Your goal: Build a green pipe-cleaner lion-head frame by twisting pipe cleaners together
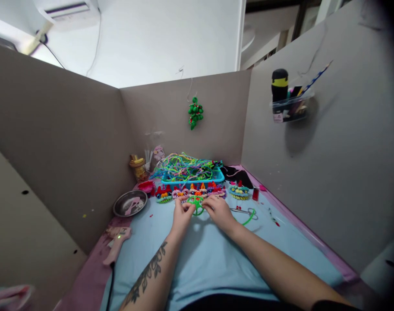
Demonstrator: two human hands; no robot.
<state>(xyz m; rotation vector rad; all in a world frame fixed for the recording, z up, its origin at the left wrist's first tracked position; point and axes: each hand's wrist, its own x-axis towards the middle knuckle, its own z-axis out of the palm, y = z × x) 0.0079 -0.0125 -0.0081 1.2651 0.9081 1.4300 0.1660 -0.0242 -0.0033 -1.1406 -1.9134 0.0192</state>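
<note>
A bright green ring of bent pipe cleaner, with strands crossing inside it, is held up between both hands over the blue cloth. My left hand pinches its left side with thumb and forefinger. On its right edge, the fingers of my right hand are closed. A loose green pipe cleaner end curves out beyond my right wrist; whether it joins the ring is hidden. Scissors lie beside that end. Just behind the hands is a row of colourful pipe cleaner figures.
A blue basket heaped with pipe cleaners stands at the back. At left are a metal bowl and a pink glue gun with a black cord. A finished round piece sits at right. Grey partitions enclose the table.
</note>
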